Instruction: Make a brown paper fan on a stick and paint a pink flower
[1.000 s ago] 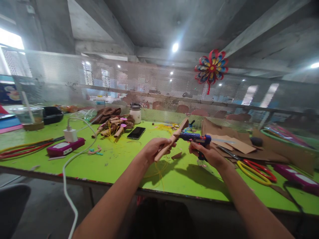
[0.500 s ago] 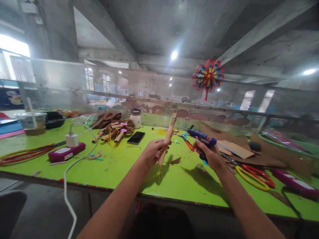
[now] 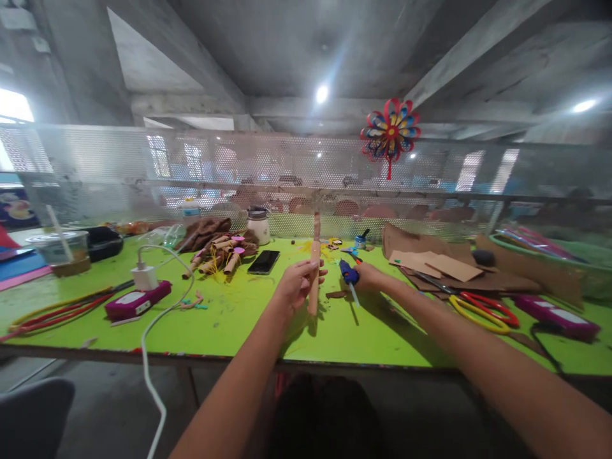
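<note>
My left hand is closed around a rolled brown cardboard tube near the middle of the green table. The tube stands steeply, with a flat paper strip rising from its top. To its right, my right hand grips a blue hot glue gun, low near the tabletop. A pale glue stick sticks out of the gun's rear end, toward me. The gun's nozzle points away and is hard to see. A small brown paper scrap lies between the two hands.
Several cardboard tubes with yellow strands are piled at left, by a black phone and a jar. A white cable crosses the left side. Cardboard sheets and red-and-yellow-handled scissors lie at right.
My right hand has swung the glue gun left and down, closer to the tube. The tube in my left hand has turned more upright. My view has shifted slightly.
</note>
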Motion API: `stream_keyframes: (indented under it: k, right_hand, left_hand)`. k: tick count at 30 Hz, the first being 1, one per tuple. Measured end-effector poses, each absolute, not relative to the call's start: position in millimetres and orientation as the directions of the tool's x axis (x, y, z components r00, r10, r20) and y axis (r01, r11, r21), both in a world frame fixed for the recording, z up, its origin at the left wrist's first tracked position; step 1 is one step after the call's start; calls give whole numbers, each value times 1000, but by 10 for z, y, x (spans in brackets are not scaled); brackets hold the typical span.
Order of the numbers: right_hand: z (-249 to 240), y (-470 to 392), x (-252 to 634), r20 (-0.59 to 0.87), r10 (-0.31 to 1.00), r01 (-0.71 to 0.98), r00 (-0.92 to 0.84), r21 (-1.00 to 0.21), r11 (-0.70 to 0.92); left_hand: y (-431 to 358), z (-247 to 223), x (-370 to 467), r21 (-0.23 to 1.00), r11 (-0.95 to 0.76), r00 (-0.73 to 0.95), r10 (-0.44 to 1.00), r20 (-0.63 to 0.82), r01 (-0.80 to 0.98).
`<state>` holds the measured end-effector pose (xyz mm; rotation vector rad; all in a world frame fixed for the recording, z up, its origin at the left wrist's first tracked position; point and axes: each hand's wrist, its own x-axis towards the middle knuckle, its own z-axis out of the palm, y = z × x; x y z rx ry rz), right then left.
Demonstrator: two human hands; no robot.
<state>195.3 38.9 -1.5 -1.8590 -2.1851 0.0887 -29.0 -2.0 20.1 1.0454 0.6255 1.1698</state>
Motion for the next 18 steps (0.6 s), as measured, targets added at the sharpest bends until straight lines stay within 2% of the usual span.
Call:
stream_keyframes:
  k: [5,8,10,11,13,16,18]
  right_hand:
    - [219,381,2088,148,974,937,-171,-282,207]
    - [374,242,2044,248,950,916,-189,-303,261]
    - [435,147,1913,353,916,871,-189,-371,322]
    - [440,111,1824,430,890,794,-150,-484,367]
    - [392,72,1633,483,874,587,-56,-691,421]
    - [226,92,1403,517,853,335,75,-819,466]
    - [120,118,1332,462,874,191,148,-881,434]
  left_hand:
    - [-5,189,-266,898,73,346,934,91,-434]
    - [16,174,-265,890,84,352,932,89,-448]
    - [24,167,-268,879,94,351,932,87,-468]
    - [25,165,-271,871,98,348,933,87,-481]
    - [23,167,-277,852,100,334,938,91,-514]
    - [11,179,-287,831,100,316,944,95,-548]
    - [-2,189,-290,833,101,326,940,99,-543]
